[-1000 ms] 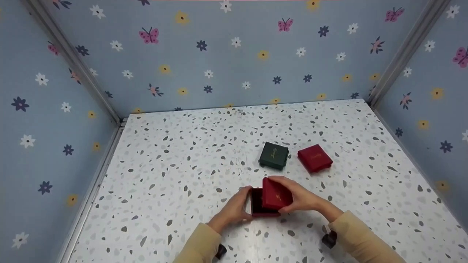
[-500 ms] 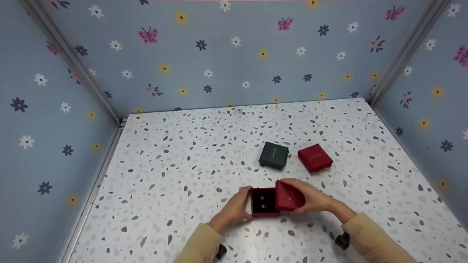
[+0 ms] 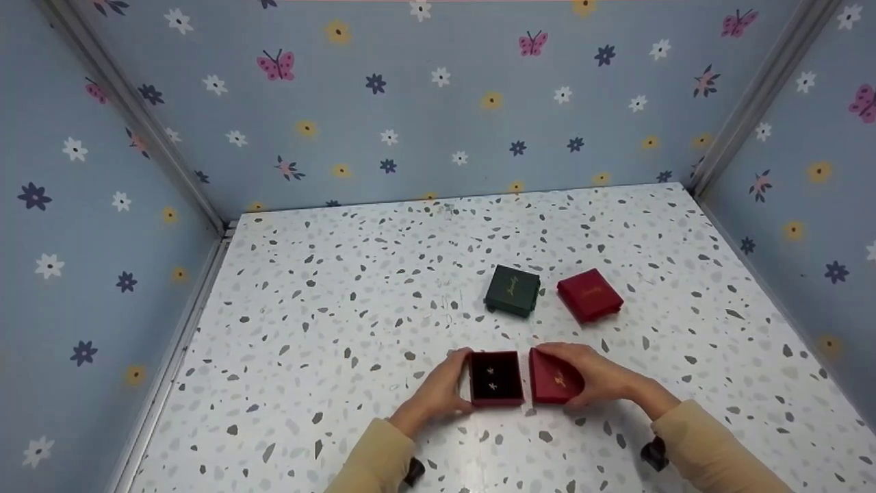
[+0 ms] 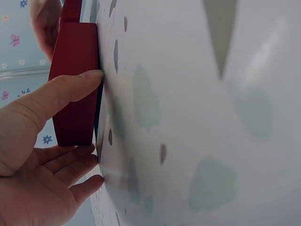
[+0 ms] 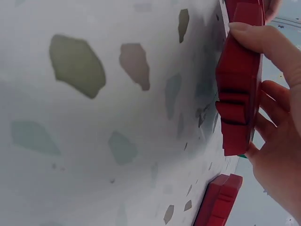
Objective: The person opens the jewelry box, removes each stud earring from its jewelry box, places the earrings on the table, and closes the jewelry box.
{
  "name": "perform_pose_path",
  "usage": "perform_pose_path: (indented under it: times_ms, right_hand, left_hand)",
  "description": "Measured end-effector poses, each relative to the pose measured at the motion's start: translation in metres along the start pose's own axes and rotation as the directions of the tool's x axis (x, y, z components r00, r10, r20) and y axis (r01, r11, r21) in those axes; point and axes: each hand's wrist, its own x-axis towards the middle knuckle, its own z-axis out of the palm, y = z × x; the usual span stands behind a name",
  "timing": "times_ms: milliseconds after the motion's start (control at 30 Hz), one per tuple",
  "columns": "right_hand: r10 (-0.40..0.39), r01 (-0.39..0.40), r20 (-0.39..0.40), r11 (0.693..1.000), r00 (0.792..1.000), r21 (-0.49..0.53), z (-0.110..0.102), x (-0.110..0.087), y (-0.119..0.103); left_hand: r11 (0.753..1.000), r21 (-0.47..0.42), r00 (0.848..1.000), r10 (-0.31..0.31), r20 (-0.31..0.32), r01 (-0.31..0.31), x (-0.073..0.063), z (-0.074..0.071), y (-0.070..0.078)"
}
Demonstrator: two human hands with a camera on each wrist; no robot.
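My left hand (image 3: 438, 389) holds the red jewelry box base (image 3: 498, 402) from its left side, thumb along the near wall and fingers at the far one. Two small shiny pieces like stud earrings (image 3: 491, 386) sit in its dark lining. My right hand (image 3: 606, 376) grips the red lid (image 3: 547, 383), gold lettering on top, just right of the base with a narrow gap between. In the right wrist view, thumb and fingers span the lid (image 5: 240, 70), whose side carries a folded red ribbon (image 5: 233, 109). The left wrist view shows the base's red wall (image 4: 77, 113) under the thumb.
A closed dark green box (image 3: 512, 292) with gold lettering lies beyond the base. Right of it is another closed red box (image 3: 590, 296). All stand on a white speckled table (image 3: 328, 287), enclosed by blue flowered panels (image 3: 424, 103).
My right hand has carried the lid off the base to the right and lowered it beside it, uncovering the lining and the two small pieces. The left hand has stayed in place.
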Motion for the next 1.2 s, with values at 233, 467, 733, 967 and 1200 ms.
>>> perform_pose_path:
  times_ms: [233, 467, 733, 967, 1200]
  right_hand:
    - [0.022, -0.022, 0.024, 1.000, 0.999, -0.020, 0.002, -0.002, 0.005]
    - [0.054, -0.054, 0.066, 0.999, 0.996, -0.010, 0.002, -0.002, 0.006]
    - [0.072, -0.072, 0.091, 0.997, 0.993, -0.008, 0.001, -0.002, 0.005]
    - [0.021, -0.021, 0.014, 1.000, 1.000, 0.011, 0.001, 0.002, 0.003]
    - [0.029, -0.027, -0.045, 0.998, 0.999, 0.052, 0.003, 0.014, -0.003]
  left_hand:
    - [1.000, -0.003, 1.000, 0.001, -0.003, -0.001, 0.000, 0.000, 0.000]
    - [0.998, 0.042, 0.999, 0.040, 0.007, -0.040, 0.000, -0.001, 0.000]
    - [0.998, 0.048, 1.000, 0.026, 0.008, -0.026, 0.000, -0.001, 0.000]
    - [0.999, 0.045, 1.000, 0.006, 0.002, -0.006, -0.001, -0.001, 0.001]
    - [0.999, 0.038, 1.000, 0.004, -0.005, -0.004, -0.001, 0.000, 0.001]
